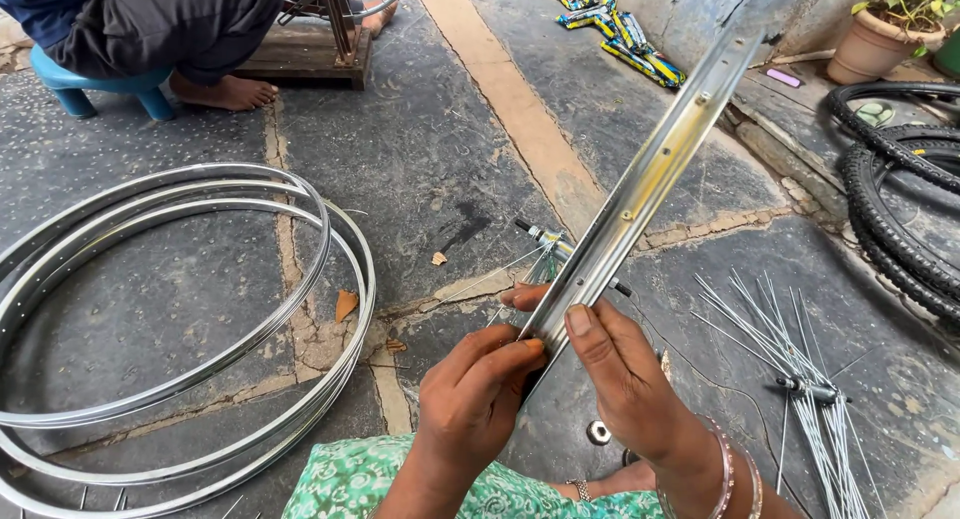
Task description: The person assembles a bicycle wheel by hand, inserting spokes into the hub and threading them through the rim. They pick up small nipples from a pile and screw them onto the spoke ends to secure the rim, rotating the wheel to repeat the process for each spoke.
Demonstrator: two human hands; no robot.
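Evidently, left hand [470, 399]: pinched the shiny curved steel wheel rim [640, 184].
Right hand [620, 369]: gripped it.
Care: steady hold needed.

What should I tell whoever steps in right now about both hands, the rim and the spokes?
Left hand: fingertips pinched at the near edge of the upright rim.
Right hand: gripping the same rim from the other side, thumb on its inner face.
A hub with spokes fanning from it sits just behind the rim.
Done: some spokes are in that hub; whether any reach the rim cannot be told.
Left: a loose spoke bundle lies on the floor to the right, a stack of bare rims to the left, tyres far right.
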